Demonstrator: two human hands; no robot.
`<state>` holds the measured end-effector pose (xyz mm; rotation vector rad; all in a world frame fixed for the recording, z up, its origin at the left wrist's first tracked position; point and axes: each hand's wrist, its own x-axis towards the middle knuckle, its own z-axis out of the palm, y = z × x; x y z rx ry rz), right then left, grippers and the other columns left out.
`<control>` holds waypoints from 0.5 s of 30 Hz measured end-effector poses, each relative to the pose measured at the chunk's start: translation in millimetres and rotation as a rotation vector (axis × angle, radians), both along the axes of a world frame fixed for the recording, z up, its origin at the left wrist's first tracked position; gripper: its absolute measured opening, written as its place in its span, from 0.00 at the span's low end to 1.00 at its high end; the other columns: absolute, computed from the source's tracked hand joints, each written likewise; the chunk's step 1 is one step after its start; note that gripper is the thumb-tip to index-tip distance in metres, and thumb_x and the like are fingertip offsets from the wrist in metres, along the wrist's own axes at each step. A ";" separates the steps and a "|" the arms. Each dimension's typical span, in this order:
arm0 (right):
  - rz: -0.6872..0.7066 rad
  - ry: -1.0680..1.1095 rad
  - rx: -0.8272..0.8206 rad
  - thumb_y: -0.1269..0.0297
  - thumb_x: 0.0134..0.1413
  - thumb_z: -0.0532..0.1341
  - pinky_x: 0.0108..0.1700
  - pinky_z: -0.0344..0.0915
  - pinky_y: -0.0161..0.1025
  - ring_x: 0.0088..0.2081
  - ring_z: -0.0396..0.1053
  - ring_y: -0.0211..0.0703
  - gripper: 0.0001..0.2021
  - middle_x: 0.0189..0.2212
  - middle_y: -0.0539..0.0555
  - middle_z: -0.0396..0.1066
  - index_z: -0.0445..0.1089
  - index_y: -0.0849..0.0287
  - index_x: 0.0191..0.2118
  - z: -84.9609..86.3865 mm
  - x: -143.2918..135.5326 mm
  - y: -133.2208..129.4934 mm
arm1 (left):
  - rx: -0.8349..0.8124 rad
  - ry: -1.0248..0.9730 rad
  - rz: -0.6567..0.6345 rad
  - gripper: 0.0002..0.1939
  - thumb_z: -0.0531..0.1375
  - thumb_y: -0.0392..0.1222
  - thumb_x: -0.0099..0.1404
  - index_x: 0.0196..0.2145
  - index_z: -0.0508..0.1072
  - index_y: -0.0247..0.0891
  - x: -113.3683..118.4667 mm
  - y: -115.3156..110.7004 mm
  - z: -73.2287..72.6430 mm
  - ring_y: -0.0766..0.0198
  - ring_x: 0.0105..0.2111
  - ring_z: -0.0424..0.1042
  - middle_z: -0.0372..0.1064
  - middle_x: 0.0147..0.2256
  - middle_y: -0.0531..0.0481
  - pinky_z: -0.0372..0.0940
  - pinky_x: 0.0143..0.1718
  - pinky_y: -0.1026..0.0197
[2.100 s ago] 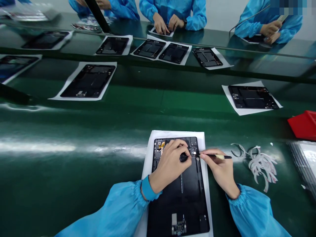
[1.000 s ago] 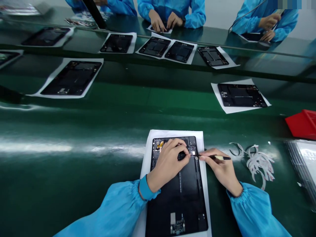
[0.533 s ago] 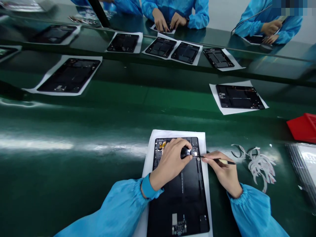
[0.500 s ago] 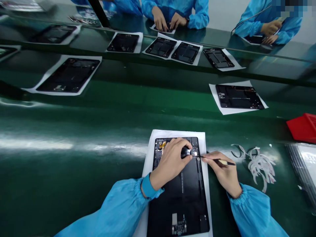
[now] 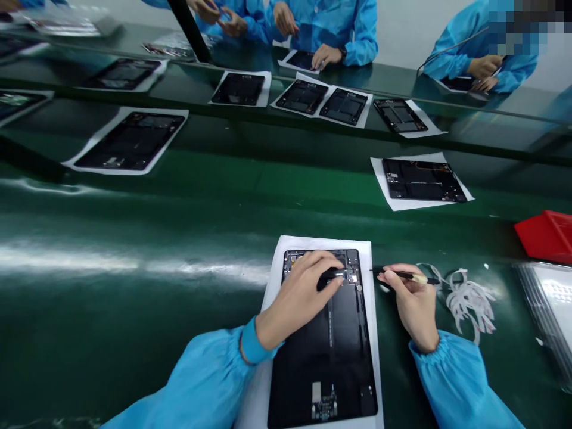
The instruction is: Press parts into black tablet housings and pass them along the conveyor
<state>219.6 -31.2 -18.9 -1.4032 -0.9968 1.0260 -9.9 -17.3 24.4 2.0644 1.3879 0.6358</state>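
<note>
An opened tablet (image 5: 322, 345), its dark inside facing up and small boards at both ends, lies on a white sheet (image 5: 263, 381). My left hand (image 5: 306, 292) rests over its upper part, thumb and fingers curled in a pinch around a dark, shiny part I cannot make out. The hand hides some of the upper circuitry. Off the tablet's right edge, my right hand (image 5: 413, 298) grips a slim dark pair of tweezers (image 5: 409, 276) with a pale band. Their thin tip points left, just past the sheet's edge.
Curled white strips (image 5: 469, 304) lie right of my right hand. Beyond them are a red bin (image 5: 545, 234) and stacked clear trays (image 5: 549, 310). More opened tablets (image 5: 134, 140) sit on sheets along the bench and raised shelf. Co-workers in blue sleeves (image 5: 361, 36) work opposite.
My right hand has drawn back to the right, taking the tweezers' tip off the tablet. My left hand stays at the tablet's upper part. The view has shifted slightly.
</note>
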 end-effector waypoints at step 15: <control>0.136 -0.118 0.157 0.57 0.69 0.49 0.40 0.69 0.37 0.35 0.73 0.40 0.18 0.28 0.52 0.73 0.66 0.57 0.29 40.0 -20.9 -42.3 | 0.072 -0.228 0.193 0.04 0.63 0.36 0.63 0.33 0.78 0.43 -11.2 -40.9 0.2 0.55 0.47 0.70 0.72 0.44 0.47 0.65 0.49 0.51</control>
